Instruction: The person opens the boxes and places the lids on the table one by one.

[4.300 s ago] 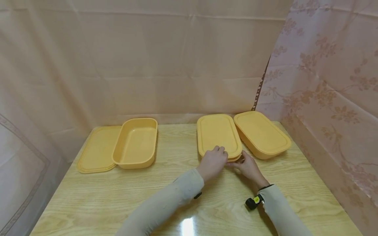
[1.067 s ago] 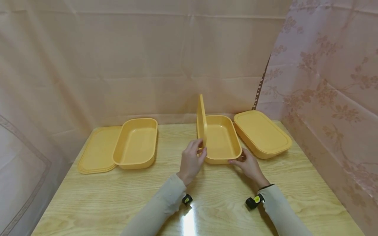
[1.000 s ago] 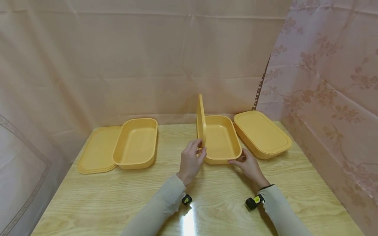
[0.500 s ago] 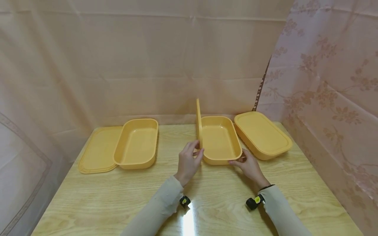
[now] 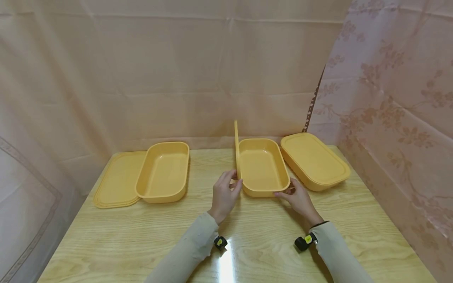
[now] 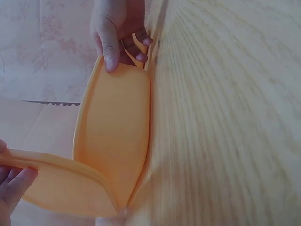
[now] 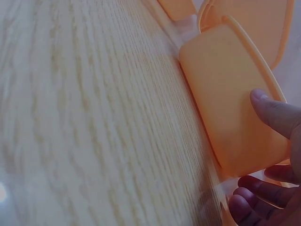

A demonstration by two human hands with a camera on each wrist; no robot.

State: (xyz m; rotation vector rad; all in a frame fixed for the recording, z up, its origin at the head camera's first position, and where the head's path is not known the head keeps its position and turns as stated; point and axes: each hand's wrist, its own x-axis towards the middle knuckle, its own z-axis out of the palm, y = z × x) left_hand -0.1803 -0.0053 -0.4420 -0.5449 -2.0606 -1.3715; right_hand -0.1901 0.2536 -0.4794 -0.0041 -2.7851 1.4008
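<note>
My left hand (image 5: 223, 196) pinches the near end of a yellow lid (image 5: 236, 145), which stands almost upright and edge-on along the left side of a yellow food container (image 5: 263, 169). That container is uncovered, and nothing shows inside it. At its near right corner my right hand (image 5: 301, 202) holds it, thumb on the front wall and fingers round the side. In the left wrist view, the lid (image 6: 66, 188) slants away from the container (image 6: 115, 108). The right wrist view shows my thumb (image 7: 275, 113) against the container wall (image 7: 225, 94).
A lidded yellow container (image 5: 315, 161) sits angled close to the right. Over on the left, an uncovered yellow container (image 5: 163, 169) overlaps yellow lid pieces (image 5: 118, 179) lying flat. A cloth curtain (image 5: 198, 78) hangs behind the wooden table (image 5: 141, 239).
Earlier the lid lay flat on the middle container; my left hand has lifted and swung it upright to the left. Lately it has shifted slightly farther left and lower. My right hand stays put.
</note>
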